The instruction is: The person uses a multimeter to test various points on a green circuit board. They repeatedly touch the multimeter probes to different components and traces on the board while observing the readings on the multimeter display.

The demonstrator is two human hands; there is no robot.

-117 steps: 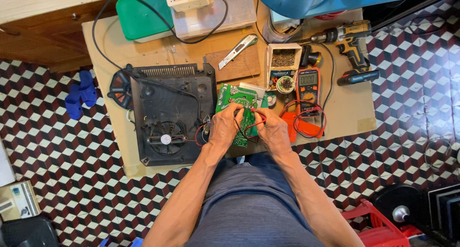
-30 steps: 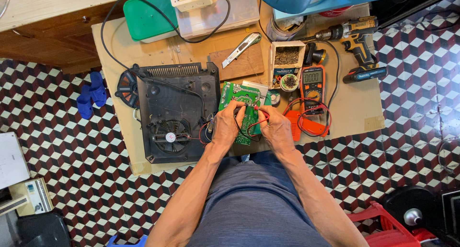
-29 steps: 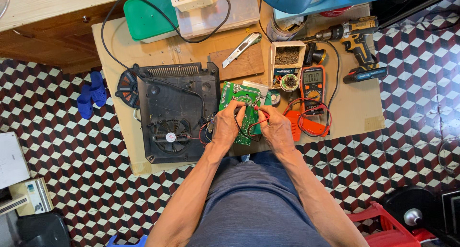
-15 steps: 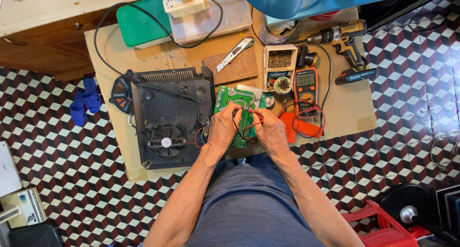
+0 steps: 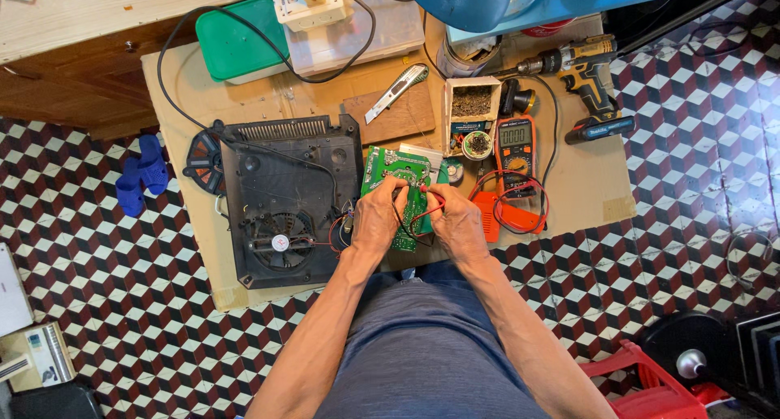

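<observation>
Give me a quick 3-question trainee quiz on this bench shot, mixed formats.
1. True or false: both hands are over the green circuit board.
2. What lies just right of the right hand? A) cordless drill B) orange multimeter C) blue sandals
3. Fill in: the black casing left of the left hand has a round ___ set in it.

Key: 1 true; 2 B, the multimeter; 3 fan.
</observation>
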